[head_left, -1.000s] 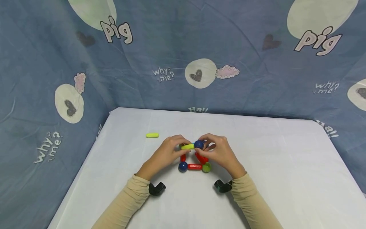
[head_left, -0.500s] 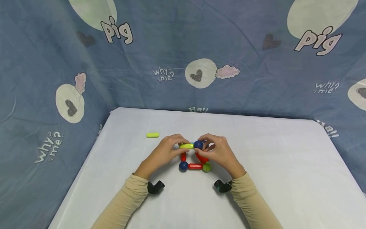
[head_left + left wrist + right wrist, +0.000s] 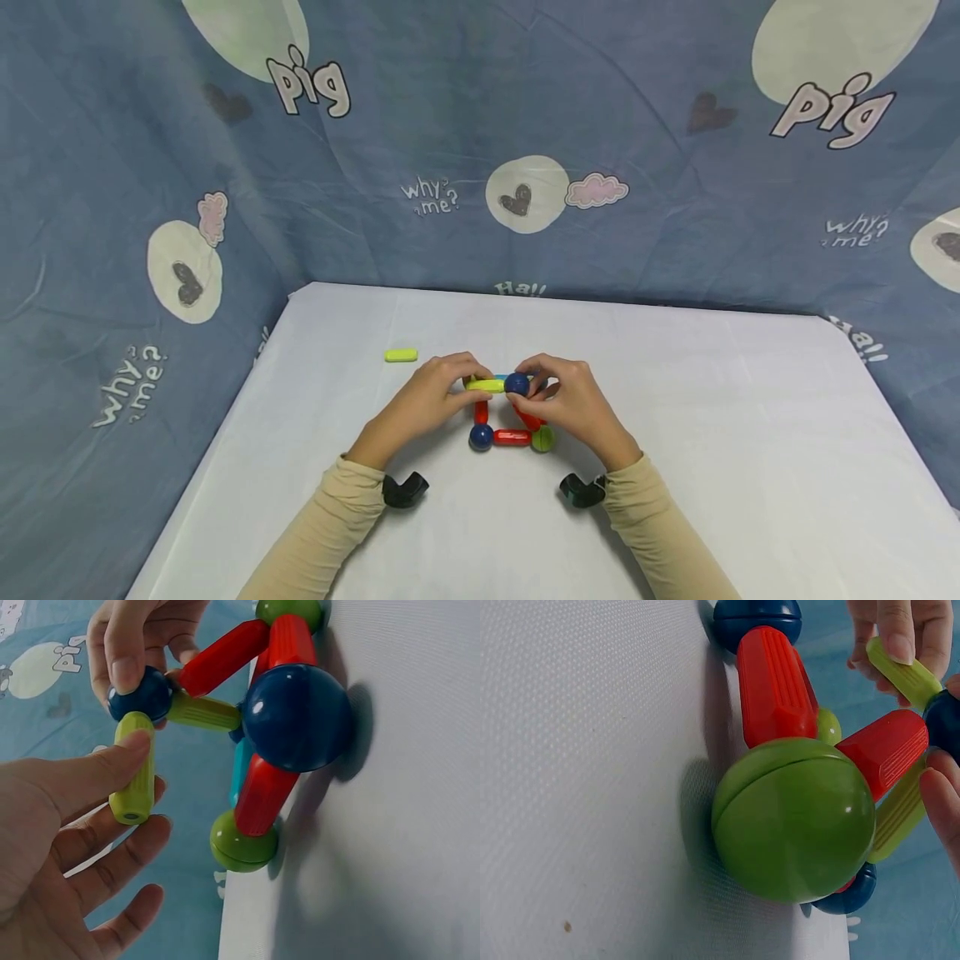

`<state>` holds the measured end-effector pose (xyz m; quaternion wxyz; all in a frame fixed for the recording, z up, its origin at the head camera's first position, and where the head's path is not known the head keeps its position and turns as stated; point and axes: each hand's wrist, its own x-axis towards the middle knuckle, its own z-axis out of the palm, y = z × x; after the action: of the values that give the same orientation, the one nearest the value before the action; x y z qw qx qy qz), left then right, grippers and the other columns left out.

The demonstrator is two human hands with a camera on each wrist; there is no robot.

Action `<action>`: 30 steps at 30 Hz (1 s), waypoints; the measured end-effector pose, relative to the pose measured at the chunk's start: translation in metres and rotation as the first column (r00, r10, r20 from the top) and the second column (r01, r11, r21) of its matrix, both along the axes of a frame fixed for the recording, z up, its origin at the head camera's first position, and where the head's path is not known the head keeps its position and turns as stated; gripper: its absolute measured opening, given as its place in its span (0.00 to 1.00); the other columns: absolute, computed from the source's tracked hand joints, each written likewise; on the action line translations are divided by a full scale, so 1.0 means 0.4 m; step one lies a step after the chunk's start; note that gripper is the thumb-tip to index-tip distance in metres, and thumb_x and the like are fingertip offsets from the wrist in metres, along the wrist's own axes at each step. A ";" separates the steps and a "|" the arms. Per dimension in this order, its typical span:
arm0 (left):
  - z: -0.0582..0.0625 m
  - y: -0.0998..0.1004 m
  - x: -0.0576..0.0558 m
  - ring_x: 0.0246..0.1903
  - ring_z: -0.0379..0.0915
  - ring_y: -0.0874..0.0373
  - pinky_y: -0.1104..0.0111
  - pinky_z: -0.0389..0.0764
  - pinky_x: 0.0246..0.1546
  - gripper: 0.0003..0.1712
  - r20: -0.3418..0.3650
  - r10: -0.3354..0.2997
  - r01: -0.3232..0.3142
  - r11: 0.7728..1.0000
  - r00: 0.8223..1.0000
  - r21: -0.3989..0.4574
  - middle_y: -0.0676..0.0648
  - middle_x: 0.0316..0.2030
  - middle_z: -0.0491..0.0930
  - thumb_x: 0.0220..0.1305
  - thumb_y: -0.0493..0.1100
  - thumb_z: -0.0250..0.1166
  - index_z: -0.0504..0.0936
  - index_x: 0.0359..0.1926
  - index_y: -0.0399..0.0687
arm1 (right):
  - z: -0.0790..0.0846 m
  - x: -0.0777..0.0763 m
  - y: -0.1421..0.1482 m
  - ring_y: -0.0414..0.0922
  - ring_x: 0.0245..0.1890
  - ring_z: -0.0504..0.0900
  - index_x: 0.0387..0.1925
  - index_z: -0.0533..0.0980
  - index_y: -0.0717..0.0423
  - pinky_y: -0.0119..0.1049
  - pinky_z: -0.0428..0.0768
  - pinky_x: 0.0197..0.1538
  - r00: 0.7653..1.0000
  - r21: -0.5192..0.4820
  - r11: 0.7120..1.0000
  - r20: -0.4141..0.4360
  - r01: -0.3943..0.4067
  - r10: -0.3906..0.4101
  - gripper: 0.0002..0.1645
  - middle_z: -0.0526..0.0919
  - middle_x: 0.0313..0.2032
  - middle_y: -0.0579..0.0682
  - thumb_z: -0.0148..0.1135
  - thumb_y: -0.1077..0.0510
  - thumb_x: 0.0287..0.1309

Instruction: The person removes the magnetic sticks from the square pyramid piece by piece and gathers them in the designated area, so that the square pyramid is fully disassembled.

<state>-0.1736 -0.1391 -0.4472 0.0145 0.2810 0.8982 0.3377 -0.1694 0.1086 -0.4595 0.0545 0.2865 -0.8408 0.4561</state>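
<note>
Thumb and fingers of my left hand pinch a yellow-green rod at its free end. The rod's other end meets a raised dark blue ball, which my right hand grips. From that ball a red rod slants down to a green ball, and a second yellow-green rod reaches toward the back. Below lies a base of balls and rods, with a dark blue ball at front left and a red rod along the front. My hands partly hide its rear.
A loose yellow-green rod lies on the white tabletop, beyond my left hand. Black wrist mounts stick out by both sleeves. A blue patterned cloth hangs behind the table.
Both hands have shifted slightly left with the raised blue ball and pinched rod, and more of the light blue rod behind shows. The base stays in place.
</note>
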 end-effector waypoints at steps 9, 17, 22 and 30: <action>0.022 -0.051 -0.006 0.38 0.77 0.62 0.65 0.80 0.42 0.09 -0.056 0.069 -0.072 0.995 0.996 -0.066 0.56 0.38 0.84 0.62 0.43 0.75 0.88 0.44 0.52 | 0.008 -0.008 0.017 0.38 0.27 0.85 0.42 0.83 0.55 0.31 0.88 0.35 0.997 -0.024 0.997 0.021 0.078 -0.077 0.16 0.89 0.31 0.49 0.79 0.60 0.53; 0.037 -0.105 -0.022 0.38 0.77 0.59 0.58 0.80 0.43 0.12 -0.055 0.142 -0.142 0.990 0.988 -0.006 0.54 0.39 0.86 0.59 0.42 0.77 0.89 0.44 0.52 | 0.011 -0.019 0.025 0.38 0.28 0.85 0.43 0.83 0.55 0.36 0.89 0.37 0.996 -0.046 0.996 0.054 0.080 -0.077 0.16 0.88 0.31 0.48 0.79 0.59 0.53; 0.044 -0.113 -0.026 0.39 0.79 0.58 0.55 0.80 0.47 0.12 -0.048 0.154 -0.154 0.988 0.987 -0.006 0.53 0.40 0.87 0.58 0.41 0.78 0.89 0.44 0.51 | 0.012 -0.019 0.025 0.39 0.28 0.85 0.43 0.83 0.55 0.36 0.89 0.37 0.996 -0.043 0.996 0.050 0.077 -0.075 0.16 0.88 0.31 0.48 0.79 0.59 0.53; 0.049 -0.186 -0.041 0.42 0.79 0.54 0.51 0.75 0.56 0.12 -0.055 0.233 -0.233 0.972 0.971 0.009 0.52 0.41 0.87 0.58 0.41 0.78 0.89 0.44 0.51 | 0.003 -0.014 0.032 0.40 0.28 0.86 0.43 0.83 0.56 0.35 0.89 0.37 0.995 -0.019 0.997 0.065 0.081 -0.080 0.17 0.88 0.31 0.50 0.79 0.59 0.53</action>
<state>-0.1901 -0.2134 -0.4276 -0.0507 0.1828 0.9247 0.3300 -0.1749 0.1212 -0.4585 0.0489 0.2369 -0.8480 0.4716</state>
